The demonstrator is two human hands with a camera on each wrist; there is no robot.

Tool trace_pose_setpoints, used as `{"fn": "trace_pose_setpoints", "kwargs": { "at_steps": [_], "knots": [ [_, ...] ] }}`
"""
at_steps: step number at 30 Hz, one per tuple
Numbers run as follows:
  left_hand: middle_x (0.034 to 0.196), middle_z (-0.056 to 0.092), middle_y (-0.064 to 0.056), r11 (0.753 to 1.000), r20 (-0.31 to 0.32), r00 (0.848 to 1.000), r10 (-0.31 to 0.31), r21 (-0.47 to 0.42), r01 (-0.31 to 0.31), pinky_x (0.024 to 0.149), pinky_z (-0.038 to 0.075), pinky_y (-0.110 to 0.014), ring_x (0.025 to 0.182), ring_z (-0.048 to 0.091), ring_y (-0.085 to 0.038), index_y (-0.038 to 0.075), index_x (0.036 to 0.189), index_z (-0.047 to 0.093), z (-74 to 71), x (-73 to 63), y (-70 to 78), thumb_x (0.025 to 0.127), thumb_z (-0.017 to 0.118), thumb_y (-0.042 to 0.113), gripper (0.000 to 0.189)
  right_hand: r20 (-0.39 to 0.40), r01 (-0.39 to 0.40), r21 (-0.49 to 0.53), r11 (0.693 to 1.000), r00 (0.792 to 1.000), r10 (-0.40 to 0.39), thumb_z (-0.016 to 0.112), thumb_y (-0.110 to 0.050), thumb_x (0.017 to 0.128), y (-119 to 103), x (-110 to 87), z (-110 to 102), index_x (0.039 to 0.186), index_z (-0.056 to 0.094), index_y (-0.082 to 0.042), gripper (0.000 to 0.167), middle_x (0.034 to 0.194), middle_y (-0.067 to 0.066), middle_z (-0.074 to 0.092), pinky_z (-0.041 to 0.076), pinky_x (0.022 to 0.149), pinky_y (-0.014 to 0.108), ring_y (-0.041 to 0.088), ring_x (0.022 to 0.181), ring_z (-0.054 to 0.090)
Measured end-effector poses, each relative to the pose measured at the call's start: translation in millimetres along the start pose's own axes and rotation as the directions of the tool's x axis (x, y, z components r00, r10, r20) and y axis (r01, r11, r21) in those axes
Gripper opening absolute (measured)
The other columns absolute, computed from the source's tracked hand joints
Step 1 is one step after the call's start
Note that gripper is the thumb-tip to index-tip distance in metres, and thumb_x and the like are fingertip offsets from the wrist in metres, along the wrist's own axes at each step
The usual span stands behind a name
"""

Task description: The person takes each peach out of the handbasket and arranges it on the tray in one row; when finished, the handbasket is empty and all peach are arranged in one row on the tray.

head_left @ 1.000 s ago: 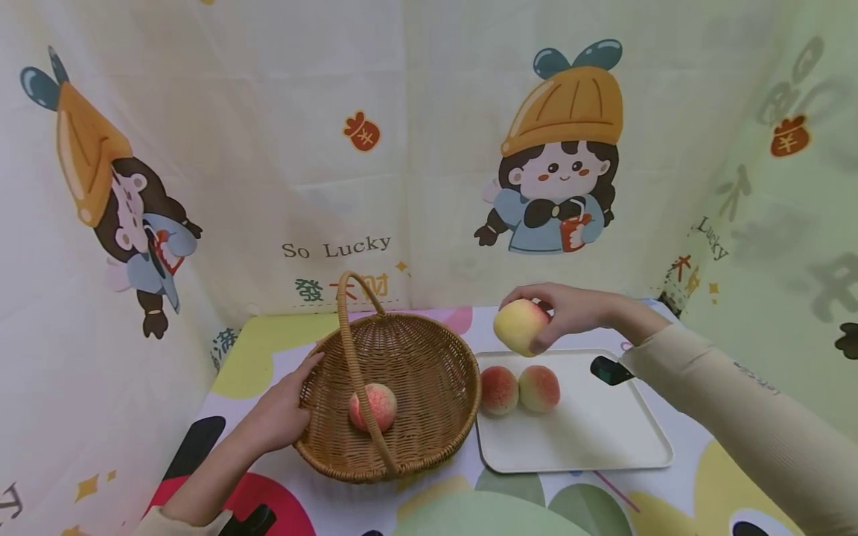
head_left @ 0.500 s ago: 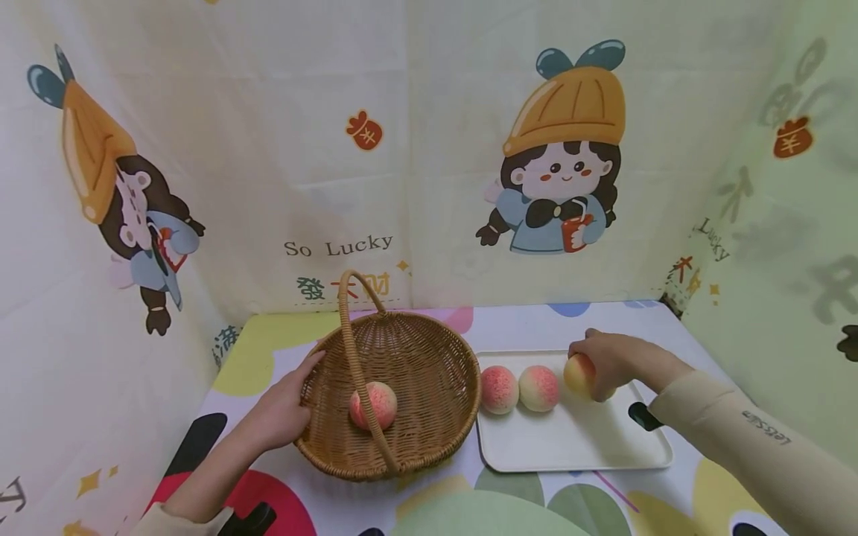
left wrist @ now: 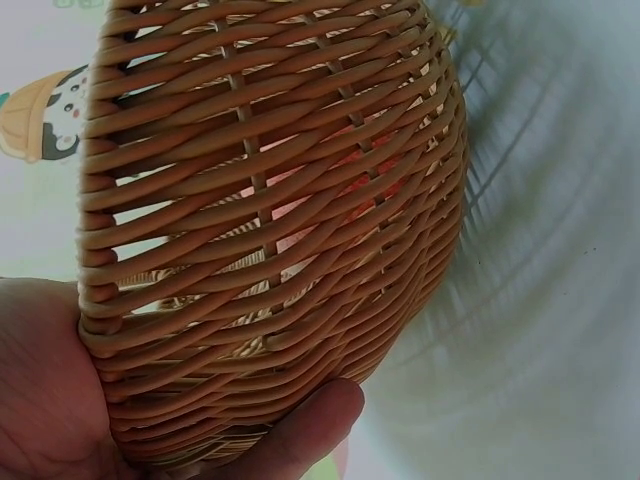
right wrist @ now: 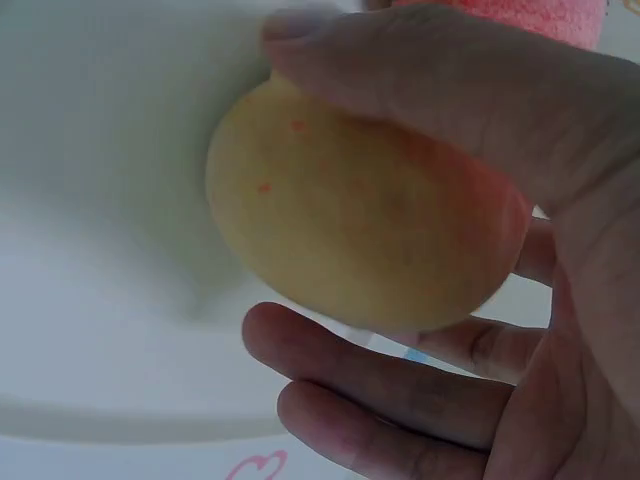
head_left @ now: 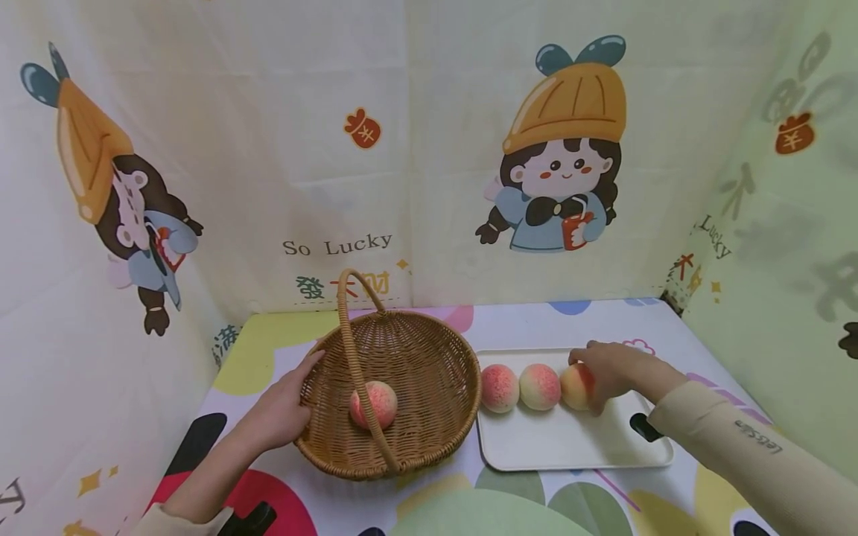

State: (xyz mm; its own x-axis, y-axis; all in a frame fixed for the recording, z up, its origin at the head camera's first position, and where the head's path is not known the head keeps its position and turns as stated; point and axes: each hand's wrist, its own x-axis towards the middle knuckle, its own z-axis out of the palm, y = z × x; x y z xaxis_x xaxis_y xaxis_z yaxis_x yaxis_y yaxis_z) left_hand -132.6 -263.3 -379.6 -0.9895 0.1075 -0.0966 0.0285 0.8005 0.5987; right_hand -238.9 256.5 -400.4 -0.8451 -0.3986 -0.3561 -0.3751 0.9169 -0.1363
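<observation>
I see my left grip (head_left: 284, 409) clamped on the round brown wicker basket (head_left: 432, 383) and, farther off, my right grip (head_left: 613, 372) curled around a yellow-and-red round peach (head_left: 575, 387) at the white rectangular tray (head_left: 556, 447), the fruit's tiny red specks showing only in the right wrist view.

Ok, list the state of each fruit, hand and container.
Basket: handle up, occupied
Basket peach: resting inside, unheld
Left hand: gripping the basket's rim
Tray: flat, occupied
Tray peach nearest basket: unheld
Middle peach: on tray, unheld
Yellow peach: held; whether resting on tray unclear
Right hand: gripping yellow peach
</observation>
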Motion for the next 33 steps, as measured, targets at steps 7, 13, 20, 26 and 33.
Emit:
{"fn": "trace_pose_setpoints", "kwargs": {
  "at_steps": [7,13,20,26,33],
  "knots": [
    [0.146,0.039,-0.036,1.0,-0.002,1.0,0.0,0.001,0.0,0.061,0.056,-0.039,0.104,0.059,-0.04,0.004,0.158,0.026,-1.5,-1.4,0.3,0.079,0.054,-0.014,0.085,0.012,0.011,0.068,0.998,1.0,-0.012,0.096,-0.021,0.059,-4.2,-1.4,-1.4,0.111,0.064,-0.015,0.061,0.095,0.001,0.061,0.051,0.081,0.053,0.025,0.086,0.056],
    [0.146,0.039,-0.036,1.0,-0.004,1.0,-0.007,0.0,0.007,0.06,0.056,-0.038,0.103,0.059,-0.041,0.004,0.158,0.026,-0.8,-2.1,-0.4,0.079,0.053,-0.014,0.085,0.011,0.026,0.034,0.999,1.0,-0.026,0.095,-0.02,0.06,-11.3,0.9,-2.9,0.106,0.063,-0.017,0.056,0.091,-0.001,0.06,0.05,0.078,0.049,0.023,0.084,0.054],
    [0.146,0.04,-0.035,1.0,-0.002,1.0,-0.02,-0.008,0.02,0.059,0.056,-0.037,0.102,0.058,-0.041,0.004,0.158,0.026,0.4,-2.3,-1.2,0.08,0.052,-0.014,0.085,0.145,-0.082,-0.016,0.997,0.986,0.083,0.094,-0.037,0.064,-38.1,2.0,-45.1,0.137,0.057,-0.01,0.086,0.121,0.015,0.062,0.048,0.085,0.063,0.037,0.103,0.058],
    [0.146,0.039,-0.036,1.0,-0.008,1.0,-0.019,-0.005,0.019,0.061,0.057,-0.039,0.105,0.058,-0.043,0.003,0.158,0.025,0.4,-4.2,-0.9,0.079,0.053,-0.014,0.086,0.125,-0.027,-0.014,1.0,0.992,0.028,0.09,-0.044,0.071,-89.0,21.3,-103.0,0.143,0.054,-0.013,0.086,0.138,0.016,0.057,0.041,0.098,0.065,0.04,0.126,0.05],
    [0.148,0.038,-0.035,0.999,-0.003,0.999,-0.034,-0.015,0.034,0.063,0.057,-0.04,0.108,0.057,-0.044,0.005,0.159,0.025,2.3,-4.5,0.5,0.081,0.053,-0.013,0.085,-0.038,0.229,-0.152,0.962,0.971,-0.237,0.08,-0.042,0.084,-159.0,48.1,-131.7,0.131,0.064,-0.014,0.057,0.116,0.009,0.068,0.05,0.092,0.051,0.027,0.109,0.063]
  ]
}}
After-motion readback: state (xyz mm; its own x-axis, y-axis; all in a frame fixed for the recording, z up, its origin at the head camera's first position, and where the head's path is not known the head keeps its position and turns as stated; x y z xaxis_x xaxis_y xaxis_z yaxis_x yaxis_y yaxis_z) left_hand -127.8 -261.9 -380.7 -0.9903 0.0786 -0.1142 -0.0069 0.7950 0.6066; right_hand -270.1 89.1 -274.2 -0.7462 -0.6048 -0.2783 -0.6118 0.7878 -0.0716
